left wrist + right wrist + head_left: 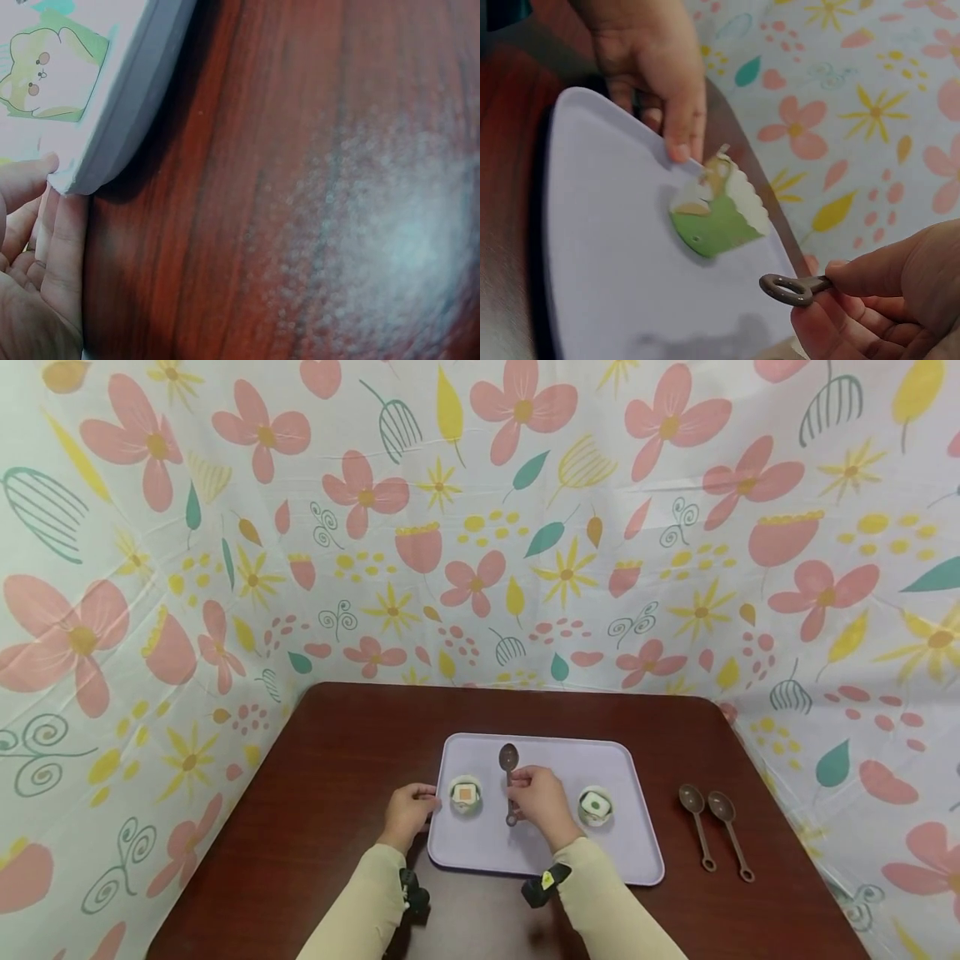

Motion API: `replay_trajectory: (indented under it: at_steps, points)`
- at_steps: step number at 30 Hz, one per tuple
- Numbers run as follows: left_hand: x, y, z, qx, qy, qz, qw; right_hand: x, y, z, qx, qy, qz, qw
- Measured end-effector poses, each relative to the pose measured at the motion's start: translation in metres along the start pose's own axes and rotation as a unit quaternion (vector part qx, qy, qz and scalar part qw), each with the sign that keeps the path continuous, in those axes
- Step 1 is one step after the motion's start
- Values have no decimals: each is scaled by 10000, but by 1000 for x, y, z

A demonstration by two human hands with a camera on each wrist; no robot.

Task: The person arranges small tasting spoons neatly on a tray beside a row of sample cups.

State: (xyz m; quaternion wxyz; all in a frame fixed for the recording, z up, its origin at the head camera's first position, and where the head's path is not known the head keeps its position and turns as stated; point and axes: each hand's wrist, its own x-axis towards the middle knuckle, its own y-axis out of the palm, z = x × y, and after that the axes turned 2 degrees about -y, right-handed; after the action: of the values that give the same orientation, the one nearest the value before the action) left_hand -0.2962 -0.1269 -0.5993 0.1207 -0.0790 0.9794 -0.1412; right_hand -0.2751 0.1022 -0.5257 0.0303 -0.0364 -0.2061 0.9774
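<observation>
Sleeves (367, 893) on near side of tray (555, 760); right hand (545, 802), grip nearly closed, pinching spoon (508, 757) over tray; left hand (407, 816) pinching tray's left edge.

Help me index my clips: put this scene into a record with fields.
left hand: pinches left edge of pale lavender rectangular tray
right hand: holds brown ring-handled spoon over tray
left on tray: green-and-white scalloped cup with orange-marked white piece
right on tray: similar cup with green-marked white piece
right of tray: two brown spoons
</observation>
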Motion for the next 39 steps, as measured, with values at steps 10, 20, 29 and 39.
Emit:
replay_trajectory:
  at_steps: [10,20,29,39]
  points:
    - [-2,0,0,21,37,-34,10000,-9,22,0,-951,-364,-270,9944]
    - [1,0,0,9,46,-60,10000,-14,38,-7,-2218,-921,-620,9688]
    - [0,1,1,149,77,-104,9998,-15,48,-14,-2377,-814,-615,9660]
    - [2,1,2,213,103,-162,9996,-13,53,-19,-2313,-677,-518,9691]
